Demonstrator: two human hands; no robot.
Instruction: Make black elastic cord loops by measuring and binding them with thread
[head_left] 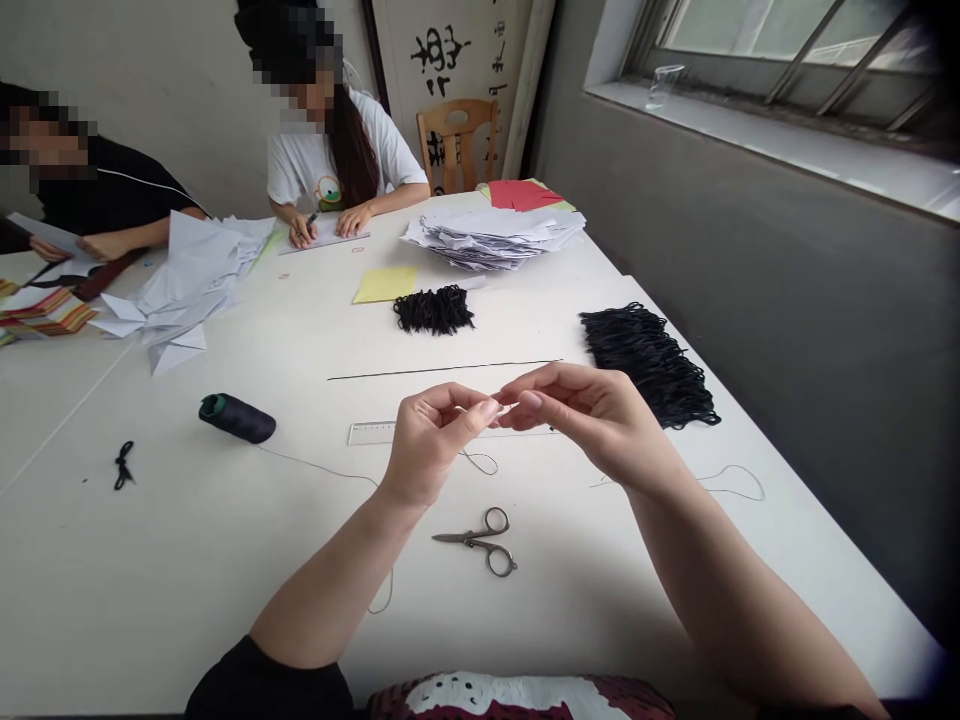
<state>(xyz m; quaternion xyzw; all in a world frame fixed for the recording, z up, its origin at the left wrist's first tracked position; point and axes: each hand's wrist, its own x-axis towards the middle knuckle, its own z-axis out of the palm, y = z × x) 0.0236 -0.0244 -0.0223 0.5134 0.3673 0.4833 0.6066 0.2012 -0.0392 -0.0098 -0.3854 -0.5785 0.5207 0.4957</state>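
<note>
Left fingers point(489, 410) and right fingers point(531, 399) are pinched, can't tell on what tbh; scissors point(470, 540) lie crosswise bodyward of them, pointing left.

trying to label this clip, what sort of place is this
Probably a craft workroom or shared classroom, judging by the spool of black thread near small scissors, bundles of looped black cord, and a heap of cut white paper on one big table.

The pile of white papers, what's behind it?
Behind the pile of white papers, a red sheet lies over a yellow-green one. Whatever the pile covers can't be seen.
</note>
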